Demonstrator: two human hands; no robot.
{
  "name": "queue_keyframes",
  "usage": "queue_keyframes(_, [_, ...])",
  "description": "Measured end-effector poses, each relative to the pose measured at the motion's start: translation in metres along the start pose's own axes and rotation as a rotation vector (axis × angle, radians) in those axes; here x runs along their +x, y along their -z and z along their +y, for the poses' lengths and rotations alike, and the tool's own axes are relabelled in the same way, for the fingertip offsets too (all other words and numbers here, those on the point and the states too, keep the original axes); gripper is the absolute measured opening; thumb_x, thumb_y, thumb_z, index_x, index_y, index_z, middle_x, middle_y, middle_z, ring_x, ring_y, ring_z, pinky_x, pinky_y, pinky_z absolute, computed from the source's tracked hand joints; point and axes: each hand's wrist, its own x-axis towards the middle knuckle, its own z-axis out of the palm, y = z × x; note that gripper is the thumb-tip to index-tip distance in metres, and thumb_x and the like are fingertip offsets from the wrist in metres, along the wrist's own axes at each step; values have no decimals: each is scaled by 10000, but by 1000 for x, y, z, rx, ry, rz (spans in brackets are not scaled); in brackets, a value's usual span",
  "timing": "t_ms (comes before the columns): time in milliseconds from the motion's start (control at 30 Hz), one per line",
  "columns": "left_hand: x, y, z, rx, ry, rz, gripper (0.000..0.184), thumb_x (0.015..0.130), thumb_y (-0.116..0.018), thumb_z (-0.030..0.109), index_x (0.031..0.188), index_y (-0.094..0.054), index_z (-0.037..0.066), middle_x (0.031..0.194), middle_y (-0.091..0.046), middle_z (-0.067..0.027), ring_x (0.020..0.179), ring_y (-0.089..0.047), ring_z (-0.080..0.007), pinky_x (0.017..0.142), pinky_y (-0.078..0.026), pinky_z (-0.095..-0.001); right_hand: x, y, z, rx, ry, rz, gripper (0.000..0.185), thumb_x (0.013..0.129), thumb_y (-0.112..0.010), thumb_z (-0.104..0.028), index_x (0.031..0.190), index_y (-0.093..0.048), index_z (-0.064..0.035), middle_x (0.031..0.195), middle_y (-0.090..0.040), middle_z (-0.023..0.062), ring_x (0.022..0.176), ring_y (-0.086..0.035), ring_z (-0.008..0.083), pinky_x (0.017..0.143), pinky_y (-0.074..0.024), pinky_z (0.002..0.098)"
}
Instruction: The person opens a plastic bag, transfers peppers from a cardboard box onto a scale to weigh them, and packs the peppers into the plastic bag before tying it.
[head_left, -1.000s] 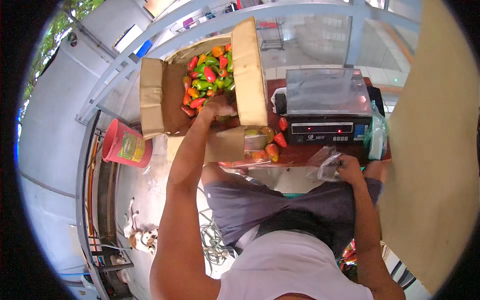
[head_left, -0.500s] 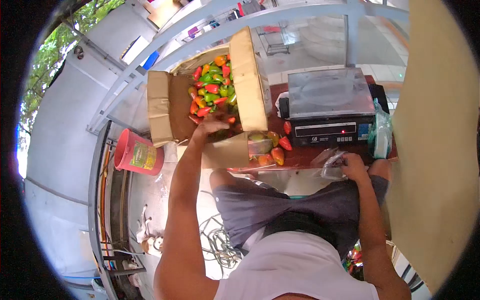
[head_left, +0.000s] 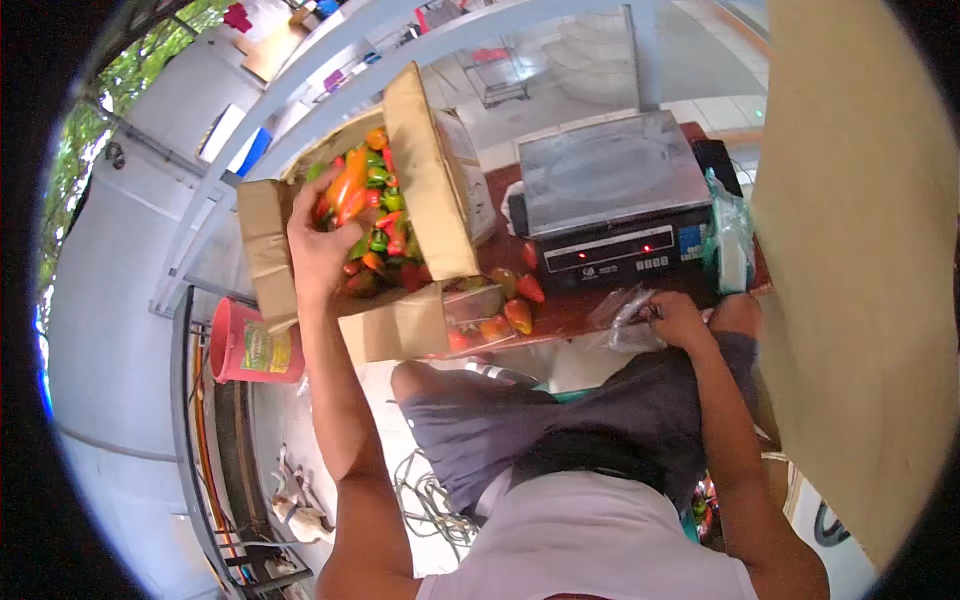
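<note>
My left hand [head_left: 322,240] is inside an open cardboard box [head_left: 430,190], its fingers and thumb curved around a few orange and red peppers [head_left: 350,185], which are blurred by motion. Below and beside it lie several loose red and green peppers [head_left: 392,225]. My right hand [head_left: 678,318] is closed on the edge of a clear plastic bag [head_left: 628,322] near the table's front edge, over my lap. What the bag contains, if anything, cannot be made out.
A weighing scale [head_left: 615,180] with a lit display stands right of the box. Several peppers [head_left: 518,316] lie between them on the red table [head_left: 565,322]. A green-wrapped item [head_left: 730,230] leans at the scale's right. A red bucket [head_left: 235,345], a cable coil and a cat [head_left: 298,508] are lower left.
My left hand has moved from the near part of the box toward its left side and has peppers in its grasp. My right hand still holds the bag. The camera view has shifted and tilted.
</note>
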Motion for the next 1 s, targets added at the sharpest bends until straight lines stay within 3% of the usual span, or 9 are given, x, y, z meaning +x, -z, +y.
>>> queue_keyframes(100, [-2,-81,56,202,-363,-151,560,644,-820,45,1176,-643,49,1181,-649,-145,1107,-615,-243,976,-493,-381,4,-11,16,-33,61,38,308,674,-682,-110,972,-724,-49,956,-707,211,928,-681,391,850,-538,462])
queue_keyframes(167, [-1,-154,52,281,-483,-198,606,587,-847,114,1160,-656,67,1096,-643,-175,1116,-590,-321,978,-486,-426,-2,5,-3,73,-5,3,316,682,-680,-109,988,-729,-52,958,-708,204,923,-685,376,851,-537,441])
queue_keyframes(233, [2,-221,29,195,-261,-304,629,577,-857,179,1165,-656,80,1093,-597,-191,1094,-567,-372,961,-493,-435,-3,-2,5,106,67,105,283,703,-683,-104,975,-735,-51,909,-708,203,887,-690,364,822,-532,411])
queue_keyframes(367, [23,-310,-39,450,-61,-325,621,611,-847,319,1178,-671,139,1182,-524,-198,1055,-602,-399,902,-534,-451,-6,5,3,163,121,171,367,700,-657,-74,1062,-709,-45,1046,-701,201,990,-677,356,880,-522,410])
queue_keyframes(500, [19,-333,-48,608,26,-387,645,669,-834,471,1208,-674,155,1252,-521,-218,1077,-611,-405,901,-535,-463,-6,3,-2,267,209,391,448,723,-737,-94,1168,-692,-79,1053,-685,183,1006,-659,367,929,-511,420])
queue_keyframes(600, [11,-333,-56,606,-258,-344,618,666,-839,518,1191,-687,228,1217,-526,-155,1047,-612,-425,835,-549,-519,-2,6,8,205,235,229,464,733,-840,-206,1167,-717,-98,1081,-709,178,992,-682,356,930,-533,401])
queue_keyframes(700, [15,-330,-57,538,-288,-418,593,771,-759,538,1250,-671,198,1250,-564,-239,1101,-609,-428,914,-518,-476,-4,12,1,285,18,107,376,743,-832,-167,1111,-760,-139,1044,-720,168,947,-692,329,901,-539,391])
queue_keyframes(833, [28,-330,-72,372,-308,-499,485,878,-687,400,1313,-615,197,1136,-638,-246,1078,-611,-440,916,-507,-494,-5,19,-12,366,-91,80,350,760,-808,-169,1107,-765,-158,1029,-724,177,902,-697,309,855,-543,382])
queue_keyframes(1000, [38,-325,-79,405,-216,-495,486,936,-621,322,1391,-523,182,1112,-665,-245,1054,-615,-446,917,-494,-522,-2,8,-4,314,49,150,407,766,-796,-177,1168,-737,-155,1011,-718,185,882,-692,312,843,-540,388])
